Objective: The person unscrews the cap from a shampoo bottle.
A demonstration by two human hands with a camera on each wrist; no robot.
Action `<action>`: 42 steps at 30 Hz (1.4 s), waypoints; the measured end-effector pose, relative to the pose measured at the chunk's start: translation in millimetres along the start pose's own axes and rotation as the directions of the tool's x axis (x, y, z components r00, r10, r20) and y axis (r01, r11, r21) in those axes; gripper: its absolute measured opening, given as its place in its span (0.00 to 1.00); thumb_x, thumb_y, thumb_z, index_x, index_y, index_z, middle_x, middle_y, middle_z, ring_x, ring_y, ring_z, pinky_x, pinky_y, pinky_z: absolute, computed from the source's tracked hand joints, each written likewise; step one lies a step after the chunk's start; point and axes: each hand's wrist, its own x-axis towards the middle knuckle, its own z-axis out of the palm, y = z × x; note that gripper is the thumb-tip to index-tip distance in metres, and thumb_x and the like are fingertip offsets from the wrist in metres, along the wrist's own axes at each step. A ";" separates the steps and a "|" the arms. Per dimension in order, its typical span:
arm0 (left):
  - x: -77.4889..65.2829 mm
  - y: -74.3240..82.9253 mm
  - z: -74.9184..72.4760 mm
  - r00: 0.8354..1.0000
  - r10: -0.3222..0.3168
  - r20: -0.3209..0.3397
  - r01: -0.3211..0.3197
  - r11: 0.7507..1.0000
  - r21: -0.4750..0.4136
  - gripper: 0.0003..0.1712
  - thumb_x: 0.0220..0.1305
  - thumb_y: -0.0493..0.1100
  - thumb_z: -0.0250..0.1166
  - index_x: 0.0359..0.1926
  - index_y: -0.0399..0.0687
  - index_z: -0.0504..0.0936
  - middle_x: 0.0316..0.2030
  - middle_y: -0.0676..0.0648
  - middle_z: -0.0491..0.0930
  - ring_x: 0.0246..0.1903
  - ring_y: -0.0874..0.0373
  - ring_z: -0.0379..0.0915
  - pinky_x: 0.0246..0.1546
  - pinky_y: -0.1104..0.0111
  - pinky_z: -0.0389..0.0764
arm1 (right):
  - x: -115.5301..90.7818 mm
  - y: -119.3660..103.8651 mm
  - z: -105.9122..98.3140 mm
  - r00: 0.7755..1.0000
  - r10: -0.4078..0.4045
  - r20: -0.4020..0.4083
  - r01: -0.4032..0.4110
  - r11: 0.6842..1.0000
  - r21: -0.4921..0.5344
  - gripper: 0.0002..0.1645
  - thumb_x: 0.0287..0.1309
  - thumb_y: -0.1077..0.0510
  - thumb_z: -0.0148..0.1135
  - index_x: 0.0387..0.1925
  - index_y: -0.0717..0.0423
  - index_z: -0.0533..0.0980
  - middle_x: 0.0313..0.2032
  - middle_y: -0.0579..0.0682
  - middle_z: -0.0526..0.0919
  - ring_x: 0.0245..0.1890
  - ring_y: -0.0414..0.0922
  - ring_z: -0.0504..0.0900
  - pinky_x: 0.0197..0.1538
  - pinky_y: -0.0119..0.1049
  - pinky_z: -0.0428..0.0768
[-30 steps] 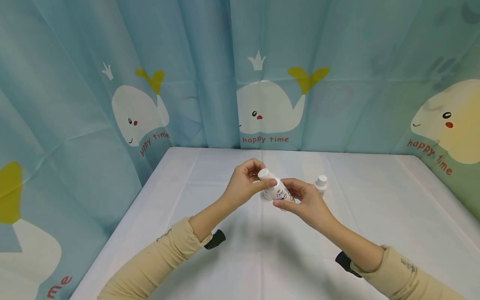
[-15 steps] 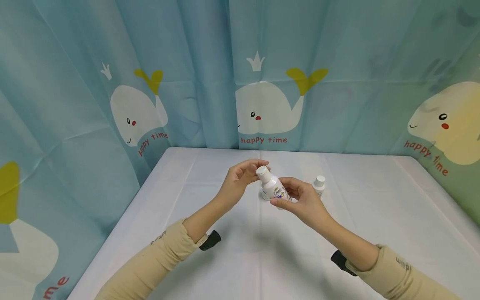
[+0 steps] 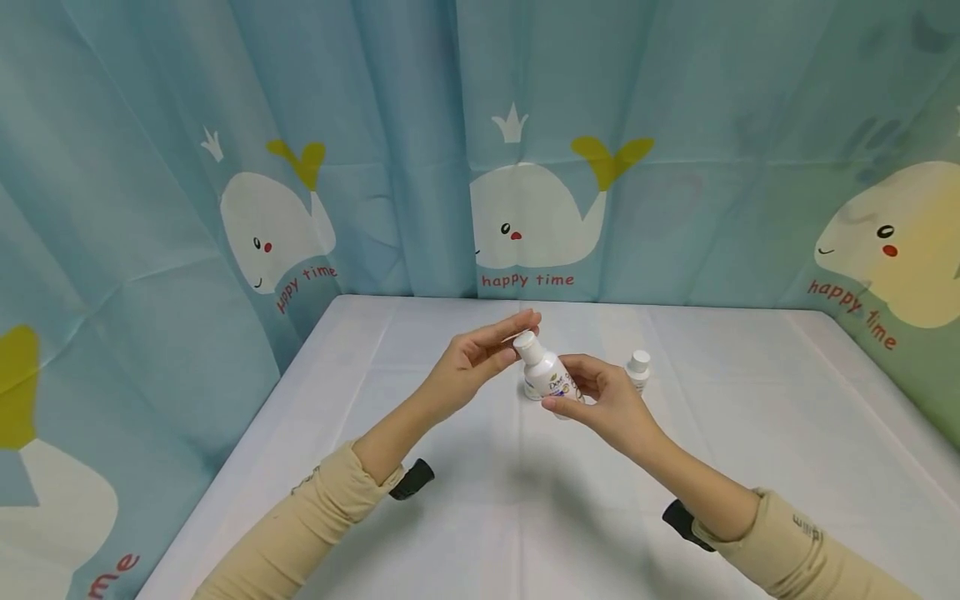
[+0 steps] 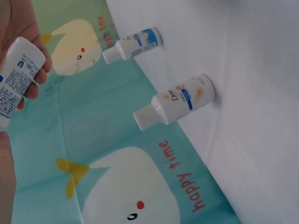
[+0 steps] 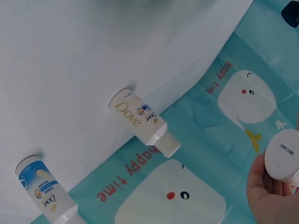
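My right hand (image 3: pixel 611 404) grips a small white Dove bottle (image 3: pixel 547 379) round its body, tilted with its cap up and to the left. The bottle's flat base (image 5: pixel 282 156) faces the camera in the right wrist view. My left hand (image 3: pixel 468 367) is at the white cap (image 3: pixel 527 343), its fingers stretched out behind it and the thumb close to its left side. In the left wrist view, printed text covers the back of the held bottle (image 4: pixel 21 77), and only part of the left hand (image 4: pixel 7 177) shows at the edge.
Two more capped Dove bottles stand on the white table (image 3: pixel 420 517). One with a blue label (image 4: pixel 140 43) is on the right; the gold-lettered one (image 4: pixel 184 99) is mostly hidden behind the held bottle in the head view. A blue whale-print curtain (image 3: pixel 420 167) borders the table.
The left hand has let its thumb slip off the bottle's front, and its fingers have straightened beside the cap. The right hand keeps its hold, almost still.
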 end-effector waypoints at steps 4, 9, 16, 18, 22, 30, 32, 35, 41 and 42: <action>0.8 -1.0 1.7 1.000 -0.005 0.008 0.005 1.000 -0.007 0.28 0.67 0.38 0.57 0.65 0.31 0.64 0.64 0.34 0.65 0.62 0.59 0.68 0.62 0.66 0.70 | 0.1 0.3 -1.7 1.000 -0.004 0.010 0.004 1.000 -0.009 0.25 0.52 0.62 0.68 0.52 0.66 0.74 0.48 0.60 0.82 0.45 0.49 0.82 0.47 0.26 0.80; 1.3 -2.5 4.9 0.999 -0.010 -0.045 0.009 0.999 -0.037 0.29 0.63 0.41 0.61 0.60 0.28 0.69 0.59 0.30 0.70 0.54 0.66 0.75 0.59 0.66 0.73 | 0.0 1.2 -3.3 1.000 -0.016 0.010 0.016 1.000 -0.019 0.24 0.52 0.62 0.68 0.51 0.66 0.75 0.47 0.60 0.82 0.44 0.42 0.82 0.49 0.25 0.78; 2.7 -5.1 10.3 0.988 -0.050 -0.145 0.046 0.998 -0.031 0.24 0.59 0.35 0.65 0.55 0.27 0.73 0.53 0.31 0.76 0.46 0.65 0.80 0.52 0.66 0.79 | -1.2 5.2 -4.9 0.999 -0.034 0.012 0.034 0.999 -0.013 0.24 0.51 0.63 0.69 0.51 0.65 0.75 0.46 0.59 0.82 0.42 0.32 0.80 0.50 0.26 0.78; 3.2 -5.7 11.1 0.982 -0.068 -0.178 0.064 0.998 -0.030 0.23 0.58 0.33 0.65 0.53 0.27 0.75 0.50 0.36 0.80 0.43 0.65 0.80 0.49 0.67 0.81 | -1.2 5.7 -5.3 0.999 -0.038 0.013 0.038 0.999 -0.008 0.24 0.51 0.63 0.69 0.51 0.65 0.75 0.46 0.59 0.82 0.42 0.32 0.80 0.50 0.26 0.79; 4.2 -5.9 12.6 0.970 -0.078 -0.230 0.071 0.997 -0.040 0.22 0.55 0.33 0.68 0.50 0.25 0.76 0.41 0.53 0.84 0.38 0.65 0.80 0.44 0.71 0.82 | -1.2 5.8 -5.3 0.999 -0.052 0.017 0.052 0.999 0.006 0.24 0.51 0.63 0.69 0.51 0.66 0.75 0.46 0.60 0.82 0.42 0.31 0.80 0.50 0.25 0.78; 6.3 -6.9 17.6 0.966 -0.048 -0.254 0.021 0.994 -0.109 0.38 0.43 0.56 0.74 0.43 0.27 0.72 0.34 0.58 0.81 0.34 0.66 0.77 0.40 0.77 0.80 | -0.7 5.2 -4.6 0.998 -0.057 0.030 0.056 0.998 0.030 0.23 0.51 0.64 0.68 0.50 0.67 0.74 0.45 0.61 0.81 0.39 0.33 0.80 0.46 0.26 0.80; 7.0 -7.0 18.6 0.966 -0.043 -0.255 0.016 0.994 -0.106 0.43 0.40 0.60 0.74 0.44 0.29 0.71 0.34 0.58 0.81 0.34 0.66 0.77 0.39 0.78 0.79 | -0.2 5.1 -4.5 0.998 -0.054 0.033 0.054 0.998 0.023 0.24 0.51 0.64 0.68 0.50 0.67 0.74 0.45 0.61 0.81 0.39 0.33 0.80 0.46 0.26 0.80; 8.0 -7.0 19.4 0.967 -0.030 -0.253 0.008 0.996 -0.084 0.49 0.38 0.64 0.72 0.49 0.27 0.70 0.36 0.58 0.80 0.35 0.66 0.76 0.38 0.78 0.78 | 0.3 4.9 -4.6 0.998 -0.052 0.030 0.052 0.999 0.006 0.24 0.51 0.63 0.68 0.50 0.66 0.74 0.46 0.61 0.82 0.39 0.33 0.80 0.47 0.26 0.80; 6.2 -8.5 15.2 0.984 -0.037 -0.174 0.025 0.997 -0.067 0.51 0.46 0.64 0.66 0.62 0.31 0.68 0.53 0.36 0.77 0.49 0.63 0.77 0.52 0.72 0.78 | 0.0 4.2 -4.9 0.998 -0.051 0.027 0.051 0.999 -0.001 0.24 0.52 0.63 0.68 0.50 0.67 0.75 0.46 0.61 0.82 0.40 0.34 0.80 0.47 0.27 0.80; 5.4 -8.3 13.7 0.988 -0.037 -0.150 0.028 0.998 -0.056 0.50 0.49 0.65 0.64 0.63 0.33 0.67 0.56 0.34 0.75 0.53 0.62 0.76 0.55 0.70 0.76 | -0.1 4.1 -5.0 0.998 -0.049 0.026 0.049 0.999 -0.003 0.24 0.52 0.63 0.68 0.51 0.67 0.75 0.46 0.61 0.82 0.40 0.35 0.80 0.48 0.27 0.80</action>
